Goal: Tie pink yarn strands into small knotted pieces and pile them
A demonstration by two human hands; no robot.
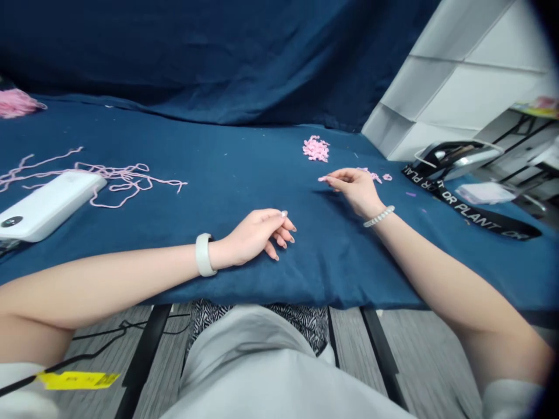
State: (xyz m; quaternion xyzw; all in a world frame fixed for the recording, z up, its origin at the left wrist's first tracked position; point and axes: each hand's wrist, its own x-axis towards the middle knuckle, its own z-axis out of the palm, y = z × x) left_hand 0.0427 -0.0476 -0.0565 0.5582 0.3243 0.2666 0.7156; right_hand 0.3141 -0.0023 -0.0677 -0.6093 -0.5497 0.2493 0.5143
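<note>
My left hand [257, 235] hovers near the front of the dark blue cloth [227, 151], its fingers loosely curled and apart, holding nothing. Farther to the right, my right hand [356, 187] has its thumb and fingertips pinched together. A tiny pink yarn piece [322, 179] pokes out at those fingertips; most of it is hidden. Just beyond that hand lies a small heap of short pink yarn pieces [315, 149]. Several more yarn bits [371, 174] lie behind the right wrist.
Long tangled pink strands [126, 177] spread at the left beside a white power bank [52, 203]. A pink yarn bundle [18, 103] sits at the far left. On the right are a black lettered strap [471, 212], a dark device [454, 160] and a white panel [463, 87].
</note>
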